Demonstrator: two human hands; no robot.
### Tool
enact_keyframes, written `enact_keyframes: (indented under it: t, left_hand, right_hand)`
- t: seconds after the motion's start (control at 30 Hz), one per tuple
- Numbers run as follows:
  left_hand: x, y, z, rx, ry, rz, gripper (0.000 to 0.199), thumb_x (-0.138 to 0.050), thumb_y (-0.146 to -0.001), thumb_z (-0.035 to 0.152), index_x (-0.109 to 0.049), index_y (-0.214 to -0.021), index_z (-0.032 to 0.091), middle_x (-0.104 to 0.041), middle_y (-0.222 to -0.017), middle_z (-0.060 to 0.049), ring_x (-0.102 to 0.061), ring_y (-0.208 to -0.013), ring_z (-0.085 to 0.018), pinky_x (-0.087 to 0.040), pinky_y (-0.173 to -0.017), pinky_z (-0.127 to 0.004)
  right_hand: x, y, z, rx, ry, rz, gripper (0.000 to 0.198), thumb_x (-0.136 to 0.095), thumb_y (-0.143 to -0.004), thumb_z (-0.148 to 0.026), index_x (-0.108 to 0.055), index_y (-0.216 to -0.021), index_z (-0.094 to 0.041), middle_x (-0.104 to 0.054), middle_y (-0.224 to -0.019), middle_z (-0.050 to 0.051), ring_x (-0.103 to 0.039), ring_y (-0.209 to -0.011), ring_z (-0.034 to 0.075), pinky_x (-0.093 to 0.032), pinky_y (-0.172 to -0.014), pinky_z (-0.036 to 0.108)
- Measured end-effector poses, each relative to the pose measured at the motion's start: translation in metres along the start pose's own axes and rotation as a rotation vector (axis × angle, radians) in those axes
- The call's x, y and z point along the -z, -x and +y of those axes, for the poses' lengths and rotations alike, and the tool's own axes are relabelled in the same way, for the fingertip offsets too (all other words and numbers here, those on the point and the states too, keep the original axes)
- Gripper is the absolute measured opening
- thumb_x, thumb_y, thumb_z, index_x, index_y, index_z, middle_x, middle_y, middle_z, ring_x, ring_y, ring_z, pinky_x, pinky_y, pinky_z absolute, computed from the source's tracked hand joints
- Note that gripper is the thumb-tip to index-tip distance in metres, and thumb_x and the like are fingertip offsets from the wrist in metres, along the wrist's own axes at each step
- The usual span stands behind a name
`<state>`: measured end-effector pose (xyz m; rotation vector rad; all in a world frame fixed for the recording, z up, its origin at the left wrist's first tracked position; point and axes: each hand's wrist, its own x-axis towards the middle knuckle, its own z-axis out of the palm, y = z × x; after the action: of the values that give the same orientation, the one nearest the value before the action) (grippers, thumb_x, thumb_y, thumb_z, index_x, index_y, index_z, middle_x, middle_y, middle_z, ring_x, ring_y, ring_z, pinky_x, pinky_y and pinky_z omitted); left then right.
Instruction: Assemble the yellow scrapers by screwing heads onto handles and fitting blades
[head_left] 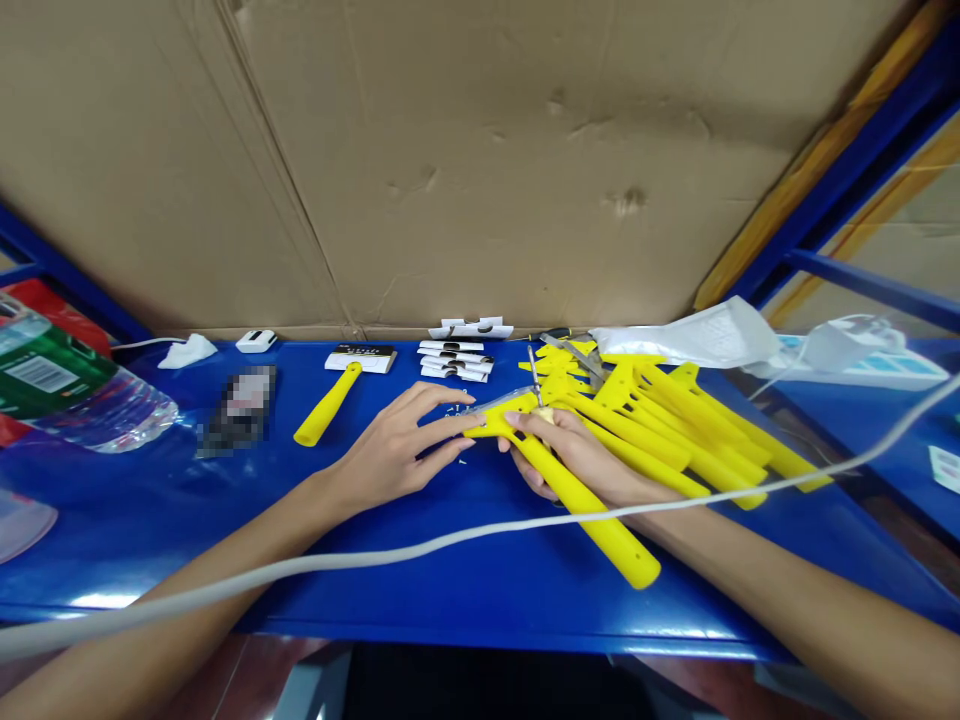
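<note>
Both your hands meet at one yellow tool, right at the middle of the table

Here you are at the blue table (pixel 420 590), and the yellow tool (pixel 562 480) is off its surface, its head between your hands, its handle slanting down towards your right forearm. Your right hand (pixel 577 455) has the grip: thumb on top, fingers curled beneath, pinching the tool where head meets handle. And look, that same hand also holds a slim metal shaft (pixel 535 375), tip pointing up and away from you.

Over to your left hand (pixel 390 440)! Fingers stretched and spread, fingertips touching the free end of the head; whether they pinch it or merely rest there, I cannot tell. A greyish strip runs along the head's far edge, and just past your left fingertips lie small screws (pixel 456 410).

Right beside your right hand comes the big crowd, a pile of yellow tools (pixel 675 415), handles fanned towards you. Beyond your hands sit stacked black-and-white cards (pixel 454 362); well to the left, another yellow tool (pixel 328 405) lies with a card over its head. Farther left, a green-labelled bottle (pixel 67 385) on its side. A white plastic bag (pixel 690 335) lies behind the pile, and across the foreground, in front of both forearms, sweeps a white cable (pixel 450 540).
</note>
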<state>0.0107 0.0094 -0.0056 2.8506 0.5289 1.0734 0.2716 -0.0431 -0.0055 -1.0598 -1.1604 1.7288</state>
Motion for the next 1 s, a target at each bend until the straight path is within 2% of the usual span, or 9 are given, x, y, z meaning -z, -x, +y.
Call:
enact_keyframes:
  t: [0.2, 0.33, 0.47, 0.67, 0.83, 1.0]
  left_hand:
    - [0.004, -0.001, -0.008, 0.176, 0.043, -0.015, 0.033, -0.082, -0.1, 0.038, -0.075, -0.128, 0.022, -0.076, -0.128, -0.012, -0.07, -0.12, -0.028, -0.057, -0.108, -0.048]
    - [-0.001, 0.002, -0.013, 0.285, 0.076, -0.133, 0.019, -0.079, -0.101, 0.035, -0.075, -0.112, 0.02, -0.075, -0.115, -0.008, -0.068, -0.11, -0.026, -0.054, -0.103, -0.047]
    - [-0.003, 0.003, -0.016, 0.348, 0.101, -0.197, 0.011, -0.076, -0.103, 0.032, -0.077, -0.1, 0.022, -0.072, -0.114, -0.006, -0.064, -0.11, -0.024, -0.051, -0.104, -0.045]
    - [-0.006, 0.004, -0.02, 0.369, 0.121, -0.223, 0.012, -0.07, -0.107, 0.032, -0.076, -0.102, 0.022, -0.072, -0.115, -0.005, -0.061, -0.109, -0.024, -0.05, -0.103, -0.043]
    - [-0.008, 0.007, -0.023, 0.336, 0.046, -0.246, 0.012, -0.062, -0.111, 0.028, -0.072, -0.108, 0.021, -0.072, -0.116, -0.007, -0.06, -0.108, -0.025, -0.049, -0.102, -0.043]
    - [-0.008, 0.007, -0.022, 0.401, 0.103, -0.124, 0.015, -0.06, -0.112, 0.029, -0.07, -0.106, 0.021, -0.074, -0.114, -0.007, -0.065, -0.109, -0.024, -0.049, -0.103, -0.043]
  right_hand:
    - [-0.003, 0.002, -0.003, 0.019, -0.027, 0.091, 0.046, -0.076, -0.087, -0.062, -0.069, -0.085, -0.017, -0.058, -0.047, -0.002, -0.048, -0.036, 0.012, -0.035, -0.038, 0.022]
    - [-0.005, 0.003, -0.006, 0.012, -0.032, 0.114, 0.047, -0.076, -0.086, -0.063, -0.067, -0.083, -0.017, -0.058, -0.047, -0.001, -0.047, -0.036, 0.011, -0.036, -0.039, 0.022]
    - [-0.004, 0.004, -0.006, 0.0, -0.033, 0.109, 0.048, -0.077, -0.088, -0.063, -0.068, -0.084, -0.016, -0.058, -0.048, -0.001, -0.047, -0.037, 0.011, -0.033, -0.039, 0.022]
    - [-0.002, 0.006, -0.004, 0.015, 0.006, 0.084, 0.048, -0.076, -0.091, -0.065, -0.07, -0.085, -0.017, -0.059, -0.05, -0.001, -0.05, -0.04, 0.011, -0.037, -0.042, 0.022]
    - [-0.002, 0.008, -0.004, -0.01, 0.033, 0.079, 0.05, -0.074, -0.09, -0.068, -0.07, -0.085, -0.019, -0.059, -0.051, -0.001, -0.051, -0.041, 0.012, -0.035, -0.043, 0.024]
    - [-0.003, 0.01, -0.007, -0.032, 0.089, 0.033, 0.049, -0.073, -0.092, -0.068, -0.072, -0.087, -0.02, -0.059, -0.053, -0.002, -0.051, -0.043, 0.013, -0.035, -0.044, 0.025]
